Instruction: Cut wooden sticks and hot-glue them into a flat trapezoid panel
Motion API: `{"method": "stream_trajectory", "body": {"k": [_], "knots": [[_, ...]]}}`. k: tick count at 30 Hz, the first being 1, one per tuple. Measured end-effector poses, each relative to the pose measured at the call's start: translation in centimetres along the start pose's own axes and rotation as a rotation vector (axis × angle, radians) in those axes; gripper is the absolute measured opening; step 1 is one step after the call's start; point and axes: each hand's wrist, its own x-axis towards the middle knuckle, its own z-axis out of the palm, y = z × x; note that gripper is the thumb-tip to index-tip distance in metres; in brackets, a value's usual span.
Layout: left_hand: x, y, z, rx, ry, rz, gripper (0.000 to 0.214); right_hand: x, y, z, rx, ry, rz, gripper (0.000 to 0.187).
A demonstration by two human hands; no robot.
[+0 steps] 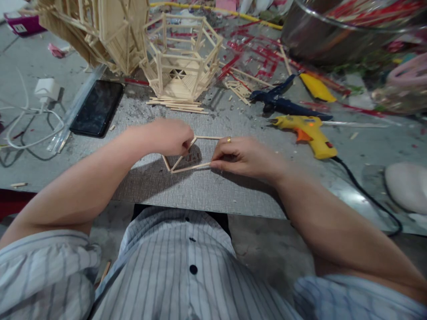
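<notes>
Left hand (170,135) is curled almost into a fist, thumb and fingers pinching the upper left stick of the stick frame (190,168). My right hand (243,155), with a ring on one finger, has its fingertips closed on the frame's right end, where the lower stick ends. The frame lies flat on the grey mat (200,195), at the middle of the bench and close to its near edge, between my two hands.

A bare strip of mat runs between the frame and the near edge. Toward the far side there is free mat up to the loose sticks (176,104), which lie in front of the six-sided stick model (182,58). A bigger stick model (96,31) stands at the far left corner. To my left, the mat is free as far as the phone (97,108), whose screen is dark, with a white charger (46,89) beyond it. To my right, the yellow glue gun (308,133) lies near my wrist, its cord trailing to the right edge, and a blue glue gun (283,103) lies just behind it.

A purple box (25,22) at the far left carries a white label, too small to read.
</notes>
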Motion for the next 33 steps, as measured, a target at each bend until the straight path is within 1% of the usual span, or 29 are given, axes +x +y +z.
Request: {"method": "stream_trajectory", "body": {"k": [3, 7, 10, 14, 18, 21, 23, 26, 33], "knots": [[0.3, -0.2, 0.3, -0.016, -0.025, 0.006, 0.018, 0.0, -0.2, 0.0, -0.021, -0.007, -0.005, 0.017], [0.6, -0.3, 0.4, -0.089, -0.006, 0.018, 0.013, 0.1, -0.4, 0.1, -0.058, -0.014, -0.005, 0.018], [0.5, -0.1, 0.2, -0.097, -0.018, 0.032, 0.011, 0.0, -0.4, 0.2, -0.091, -0.009, -0.013, 0.019], [0.4, -0.1, 0.1, -0.112, -0.023, 0.012, 0.009, 0.0, -0.5, 0.4, -0.157, -0.019, -0.036, 0.023], [0.5, -0.1, 0.1, -0.131, -0.024, 0.001, 0.009, 0.1, -0.8, 0.4, -0.212, -0.040, -0.052, 0.023], [0.5, 0.1, -0.2, -0.060, -0.079, -0.007, 0.012, 0.1, -0.9, 0.4, -0.246, -0.045, -0.058, 0.024], [0.4, 0.3, -0.4, 0.006, -0.106, 0.015, 0.017, 0.1, -0.9, 0.5, -0.263, -0.047, -0.063, 0.024], [0.3, 0.5, -0.6, 0.051, -0.108, 0.027, 0.020, 0.1, -0.9, 0.5, -0.276, -0.051, -0.070, 0.024], [0.4, 0.4, -0.6, 0.048, -0.114, 0.030, 0.018, 0.1, -1.0, 0.6, -0.279, -0.068, -0.054, 0.025]]}}
